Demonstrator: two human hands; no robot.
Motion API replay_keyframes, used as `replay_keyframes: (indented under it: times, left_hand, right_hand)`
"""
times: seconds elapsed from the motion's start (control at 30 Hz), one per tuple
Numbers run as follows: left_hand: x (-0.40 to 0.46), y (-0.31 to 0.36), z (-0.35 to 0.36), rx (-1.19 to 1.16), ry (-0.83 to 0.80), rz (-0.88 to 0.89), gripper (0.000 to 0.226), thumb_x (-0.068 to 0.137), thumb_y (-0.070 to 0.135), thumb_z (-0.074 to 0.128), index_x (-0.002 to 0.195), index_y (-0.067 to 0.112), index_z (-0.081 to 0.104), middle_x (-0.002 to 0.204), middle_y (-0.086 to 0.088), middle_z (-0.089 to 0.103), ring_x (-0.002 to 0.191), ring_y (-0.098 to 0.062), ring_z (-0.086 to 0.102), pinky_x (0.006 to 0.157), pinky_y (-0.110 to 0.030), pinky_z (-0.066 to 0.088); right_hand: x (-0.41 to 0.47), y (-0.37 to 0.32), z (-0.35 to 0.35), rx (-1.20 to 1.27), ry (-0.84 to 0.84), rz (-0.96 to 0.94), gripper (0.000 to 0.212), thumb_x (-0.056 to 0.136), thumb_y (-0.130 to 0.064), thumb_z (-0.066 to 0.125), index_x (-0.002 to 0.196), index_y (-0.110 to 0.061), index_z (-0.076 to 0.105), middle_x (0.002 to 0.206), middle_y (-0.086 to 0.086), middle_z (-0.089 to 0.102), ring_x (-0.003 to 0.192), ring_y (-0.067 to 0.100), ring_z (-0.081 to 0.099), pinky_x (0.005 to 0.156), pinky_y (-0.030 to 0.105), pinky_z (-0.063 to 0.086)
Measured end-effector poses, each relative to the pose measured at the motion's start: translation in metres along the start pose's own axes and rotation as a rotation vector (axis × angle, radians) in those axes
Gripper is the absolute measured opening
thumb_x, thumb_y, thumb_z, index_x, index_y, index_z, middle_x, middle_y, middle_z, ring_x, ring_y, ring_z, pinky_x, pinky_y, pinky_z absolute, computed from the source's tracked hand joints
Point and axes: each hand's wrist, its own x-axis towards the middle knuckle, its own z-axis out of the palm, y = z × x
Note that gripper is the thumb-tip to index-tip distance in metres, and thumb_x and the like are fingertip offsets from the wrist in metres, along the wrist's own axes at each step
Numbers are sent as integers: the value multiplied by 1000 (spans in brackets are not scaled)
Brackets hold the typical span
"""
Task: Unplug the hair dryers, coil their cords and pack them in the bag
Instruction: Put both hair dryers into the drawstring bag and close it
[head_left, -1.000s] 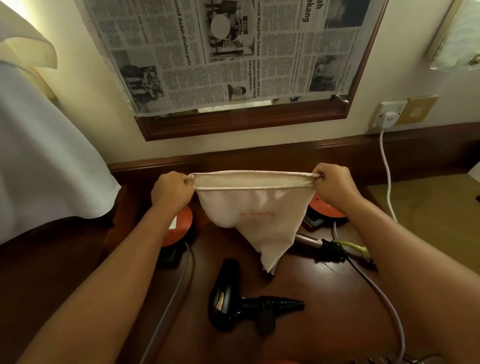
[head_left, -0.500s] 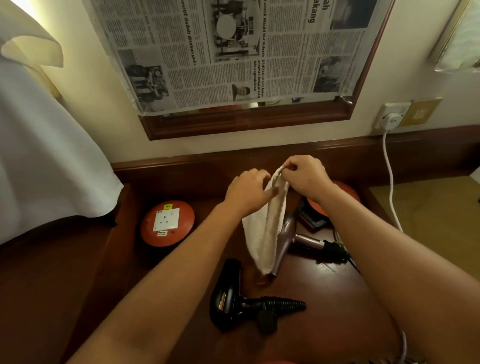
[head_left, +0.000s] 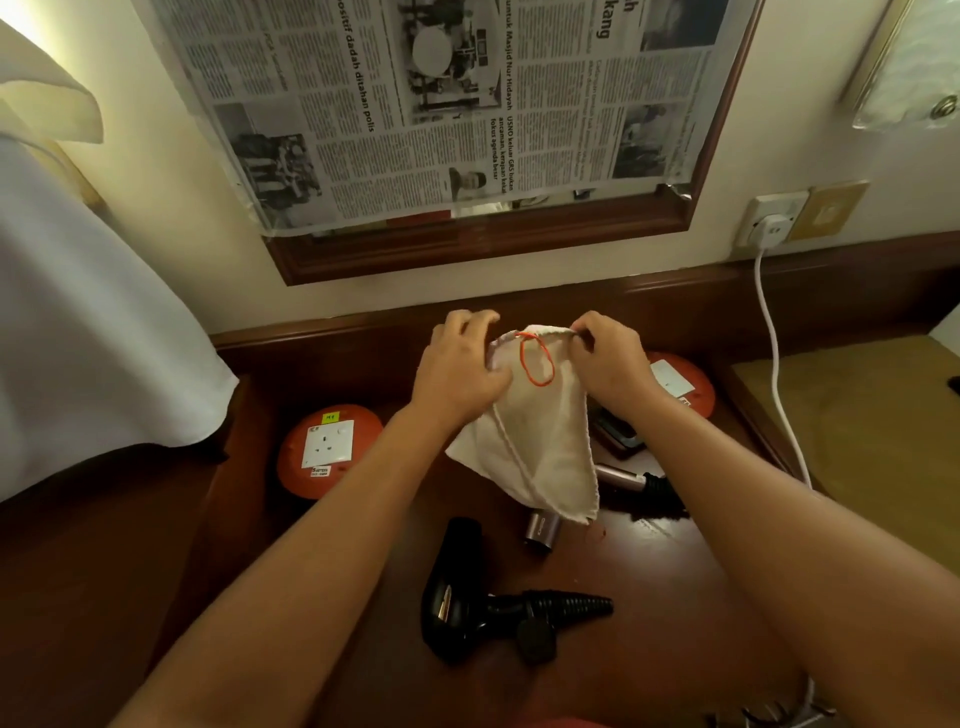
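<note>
A second ago the bag (head_left: 540, 431) was stretched flat and wide between two far-apart fists; half a second ago it hung bunched and narrow; now both hands have met at its top edge and are working the mouth apart. The left hand (head_left: 462, 366) has its fingers tucked in at the rim at about 9 o'clock of the opening, and the right hand (head_left: 608, 358) pinches the hem at 3 o'clock. An orange drawstring loop (head_left: 535, 358) now shows between them (it was out of sight before).

In my judgement the bag is being opened for loading, so nothing is packed yet. The black hair dryer (head_left: 467, 597) lies on the surface at 6 o'clock of the bag, untouched. The silver hair dryer (head_left: 613, 475) lies partly hidden beneath the cloth, at about 5 o'clock.
</note>
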Motion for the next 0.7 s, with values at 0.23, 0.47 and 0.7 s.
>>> replay_keyframes:
  times: [0.23, 0.47, 0.7]
  left_hand:
    - [11, 11, 2, 15, -36, 31, 26, 92, 34, 45, 90, 14, 62, 92, -7, 64, 87, -28, 61, 66, -32, 40]
    - [33, -12, -23, -824, 185, -464, 18, 88, 8, 56, 73, 8, 65, 76, -13, 58, 74, -20, 53, 69, -33, 40]
    - [8, -104, -50, -827, 324, -754, 16, 85, -2, 56, 92, 7, 67, 89, -14, 65, 81, -30, 64, 66, -37, 56]
  right_hand:
    - [7, -23, 9, 98, -85, -127, 9, 94, -15, 51, 102, -15, 55, 95, 0, 51, 75, 7, 47, 65, 20, 40]
    - [-7, 1, 32, -23, -172, -31, 17, 88, -7, 53, 103, -13, 56, 97, 2, 51, 86, 22, 52, 69, 31, 44]
    - [2, 31, -2, 2, -150, 134, 24, 87, 3, 50, 88, -12, 69, 84, 3, 64, 80, 19, 58, 60, 26, 42]
